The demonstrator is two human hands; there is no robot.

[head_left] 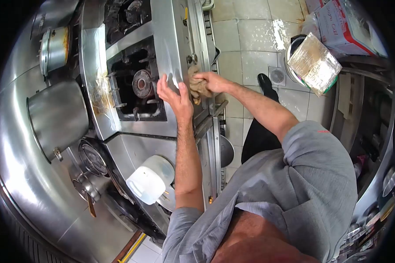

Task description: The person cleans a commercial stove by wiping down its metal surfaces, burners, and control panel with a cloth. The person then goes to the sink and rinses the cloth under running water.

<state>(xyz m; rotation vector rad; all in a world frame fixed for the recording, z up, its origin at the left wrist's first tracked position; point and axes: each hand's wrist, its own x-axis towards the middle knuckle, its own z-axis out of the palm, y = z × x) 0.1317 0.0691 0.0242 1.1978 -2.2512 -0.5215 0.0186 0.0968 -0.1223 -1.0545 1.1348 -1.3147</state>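
My left hand [176, 97] is over the steel front strip of the stove [147, 128], beside the black burner grate [136, 81]; its fingers are apart and nothing is in it. A crumpled tan cloth [196, 83] is bunched in my right hand [213, 82], pressed against the stove's front panel near the knobs [192, 58]. Part of the cloth hangs below my fingers.
Near my left forearm stands a white plastic container [145, 184]. Large steel pots [59, 118] line the back. Behind my right arm, a foil-covered board [314, 63] rests on a round bin, beside a cardboard box [338, 28]. The tiled floor [254, 37] looks wet.
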